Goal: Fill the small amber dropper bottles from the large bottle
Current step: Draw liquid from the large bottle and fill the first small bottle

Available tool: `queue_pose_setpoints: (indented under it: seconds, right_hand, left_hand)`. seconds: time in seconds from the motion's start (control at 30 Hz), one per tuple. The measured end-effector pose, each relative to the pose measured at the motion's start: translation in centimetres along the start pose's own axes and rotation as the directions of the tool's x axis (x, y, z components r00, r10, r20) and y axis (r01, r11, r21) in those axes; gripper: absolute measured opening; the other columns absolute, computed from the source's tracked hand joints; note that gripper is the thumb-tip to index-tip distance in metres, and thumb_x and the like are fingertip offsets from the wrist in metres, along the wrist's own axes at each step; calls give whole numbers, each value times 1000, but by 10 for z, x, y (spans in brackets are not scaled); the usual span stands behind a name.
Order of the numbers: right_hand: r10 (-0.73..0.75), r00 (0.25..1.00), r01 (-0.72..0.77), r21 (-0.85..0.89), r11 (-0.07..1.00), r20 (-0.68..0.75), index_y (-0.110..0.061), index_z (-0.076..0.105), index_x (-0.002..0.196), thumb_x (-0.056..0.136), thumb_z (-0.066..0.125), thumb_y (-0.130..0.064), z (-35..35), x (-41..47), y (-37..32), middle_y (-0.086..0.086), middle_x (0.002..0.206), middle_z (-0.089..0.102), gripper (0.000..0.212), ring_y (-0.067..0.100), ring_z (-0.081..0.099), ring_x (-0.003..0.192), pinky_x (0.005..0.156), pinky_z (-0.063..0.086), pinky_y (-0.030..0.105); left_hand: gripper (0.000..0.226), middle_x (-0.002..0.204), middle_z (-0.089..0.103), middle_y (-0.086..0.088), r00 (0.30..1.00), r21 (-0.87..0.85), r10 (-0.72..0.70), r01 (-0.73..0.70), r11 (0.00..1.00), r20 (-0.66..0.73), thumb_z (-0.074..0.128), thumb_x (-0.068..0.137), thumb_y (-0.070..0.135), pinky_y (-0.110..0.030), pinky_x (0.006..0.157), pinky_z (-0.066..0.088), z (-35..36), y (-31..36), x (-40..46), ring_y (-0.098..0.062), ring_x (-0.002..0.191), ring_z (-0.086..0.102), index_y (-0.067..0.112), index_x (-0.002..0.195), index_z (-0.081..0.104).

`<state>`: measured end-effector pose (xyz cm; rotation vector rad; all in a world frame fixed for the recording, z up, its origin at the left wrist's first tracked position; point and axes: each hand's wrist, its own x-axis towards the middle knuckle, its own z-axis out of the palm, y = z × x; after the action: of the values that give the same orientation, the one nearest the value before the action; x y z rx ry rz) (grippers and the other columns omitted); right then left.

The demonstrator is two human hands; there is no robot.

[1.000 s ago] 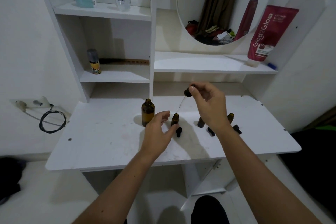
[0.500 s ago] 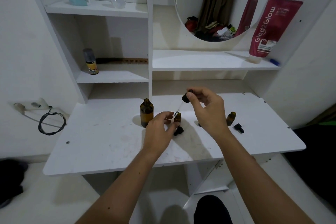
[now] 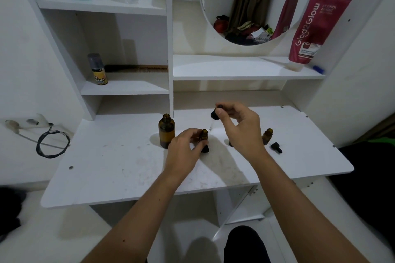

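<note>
Compared to a second ago, the right hand [image 3: 239, 128] has been dropping lower with the dropper [image 3: 214, 114], so the glass tip is now sitting right by the mouth of the small bottle [image 3: 203, 135] instead of hovering well above it. The left hand [image 3: 184, 149] has also been closing in: its fingers were loose beside that bottle before, now they're wrapping around it and holding it upright on the desk [image 3: 119, 162]. Right thumb and fingers are pinching the dropper's black bulb.

The big bottle [image 3: 166, 132] is standing open just left of the left fingers, close enough that the knuckles are nearly brushing it. A black cap [image 3: 205, 149] is lying right under the left fingertips. Another small bottle [image 3: 267, 136] is standing to the right of the right wrist with a spare dropper cap [image 3: 276, 147] lying just beside it; a third one is mostly hiding behind the right hand, can't really tell its state.

Plenty of bare desk toward the front edge and out to the left, while the shelf divider is sitting close behind the big bottle.

Desk is white and scuffed, with a mirror [image 3: 245, 6] above, a red tube [image 3: 316, 28] on the right shelf, a little spray can [image 3: 98, 69] and comb [image 3: 136, 68] on the left shelf, and a cable [image 3: 52, 144] coiling by the wall
</note>
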<state>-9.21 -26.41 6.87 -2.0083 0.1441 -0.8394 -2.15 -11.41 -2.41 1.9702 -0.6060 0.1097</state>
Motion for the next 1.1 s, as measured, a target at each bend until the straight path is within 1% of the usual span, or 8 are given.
queue_pose_setpoints:
  seconds: [0.1,0.23,0.3,0.57,0.67,0.8,0.9,1.1]
  right_hand:
    - [-18,999,19,-14,1000,28,-10,77,112,99,72,-11,5,0,-1,-6,94,80,14,2,75,92,87,53,12]
    - [39,997,-38,19,999,-60,-16,77,115,101,71,-20,-1,3,-3,-10,99,79,15,4,74,96,78,60,25]
    - [39,995,-35,45,998,-94,-18,77,115,102,71,-21,-4,4,-4,-11,101,79,15,5,75,97,85,62,29]
    - [-35,999,36,16,999,-26,-14,77,112,100,72,-14,6,0,3,-13,95,79,13,3,75,93,87,54,13]
    - [-45,999,46,-14,999,27,-14,77,109,99,73,-15,12,-3,9,-10,93,80,12,6,76,93,88,57,17]
    - [0,999,1,-32,999,38,-23,77,93,96,75,-10,20,-4,10,-12,88,78,13,4,75,89,87,56,15]
    - [8,999,-7,-41,999,32,-24,76,86,94,75,-7,22,-3,7,-11,85,78,19,2,74,87,85,53,11]
    - [66,993,-62,-39,997,99,-19,76,99,98,73,-11,20,0,6,-16,86,78,9,-5,74,85,81,50,4]
  left_hand:
    - [27,108,74,15,1000,-9,-6,6,1000,-1,77,91,29,-14,89,52,-1,-1,0,2,98,67,24,116,72]
    - [27,108,74,15,1000,-13,-17,17,1000,1,78,91,27,-6,86,50,-2,-2,-1,6,96,67,23,117,72]
    - [28,108,73,15,1000,0,-23,23,1000,4,77,91,28,-1,83,46,-1,-2,-1,9,94,65,23,117,71]
    - [25,104,72,19,1000,8,-19,19,1000,2,77,91,31,-1,81,45,-1,-4,0,13,96,63,26,114,71]
    - [25,105,73,19,1000,6,-17,17,1000,7,78,91,30,-1,82,45,-1,-4,1,13,96,63,26,115,71]
    - [26,107,74,17,1000,-11,-11,11,1000,9,76,92,30,-12,88,52,-1,-4,1,5,97,67,23,117,71]
    - [26,108,74,16,1000,-18,-17,17,1000,11,76,93,30,-13,89,52,-2,-2,0,3,98,67,22,117,71]
    - [28,110,74,14,1000,-20,-20,21,1000,20,77,92,27,-17,94,52,-4,1,-1,0,101,67,21,119,71]
